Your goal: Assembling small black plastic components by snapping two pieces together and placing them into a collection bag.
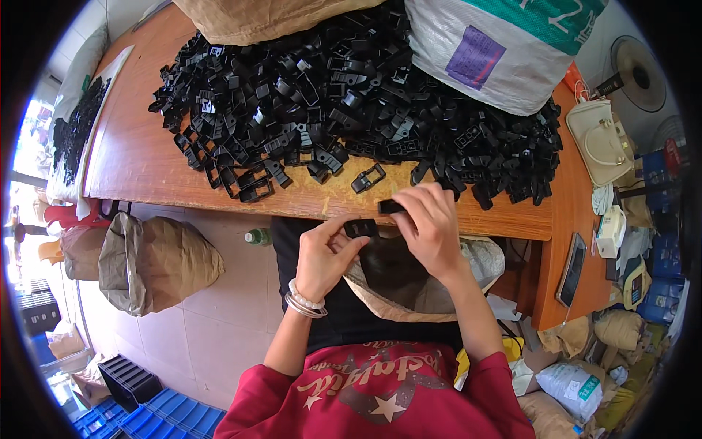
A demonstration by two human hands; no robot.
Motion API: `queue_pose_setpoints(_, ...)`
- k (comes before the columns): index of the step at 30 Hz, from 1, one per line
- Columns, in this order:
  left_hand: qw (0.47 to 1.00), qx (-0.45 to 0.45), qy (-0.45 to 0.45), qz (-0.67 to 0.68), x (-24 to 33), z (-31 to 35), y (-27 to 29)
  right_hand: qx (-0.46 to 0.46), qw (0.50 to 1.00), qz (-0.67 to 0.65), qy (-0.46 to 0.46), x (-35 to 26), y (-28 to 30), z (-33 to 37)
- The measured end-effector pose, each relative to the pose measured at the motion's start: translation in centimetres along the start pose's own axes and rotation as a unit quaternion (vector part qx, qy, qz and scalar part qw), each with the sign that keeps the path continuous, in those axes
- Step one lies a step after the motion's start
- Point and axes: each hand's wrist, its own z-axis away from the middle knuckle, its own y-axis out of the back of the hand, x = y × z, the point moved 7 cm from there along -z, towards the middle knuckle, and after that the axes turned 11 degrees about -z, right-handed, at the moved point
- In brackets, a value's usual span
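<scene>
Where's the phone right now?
Head view, far right: the phone lies on the wooden side table, below the cream handbag.

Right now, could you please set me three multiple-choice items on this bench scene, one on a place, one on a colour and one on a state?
1. Where does the heap of plastic buckle parts lie?
A. on the wooden table
B. on the floor
C. in a blue crate

2. What colour are those parts?
A. white
B. black
C. red

3. What is the state of the left hand?
A. lying flat and empty on the table
B. hidden from view
C. holding a small black part in its fingers

Answers:
1 A, the heap spreads across the tabletop.
2 B, every piece looks black.
3 C, the part sits pinched at the fingertips, while the right hand holds another black part.
</scene>
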Motion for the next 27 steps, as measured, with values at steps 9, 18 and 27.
queue_pose_setpoints(9,0.985,-0.098,-0.001,0.145,0.2,-0.1,-1.8,-0.012,0.983,-0.185,0.007,-2.0,0.4,0.6)
queue_pose_setpoints(18,0.989,-0.032,-0.143,-0.018,3.8,0.6,-1.1,-0.025,0.940,-0.306,-0.146,-1.2,0.4,1.8)
queue_pose_setpoints(27,0.969,-0.002,-0.217,-0.121,4.4,0.5,-2.2,0.021,0.945,-0.293,-0.146,-0.5,1.8,3.4)
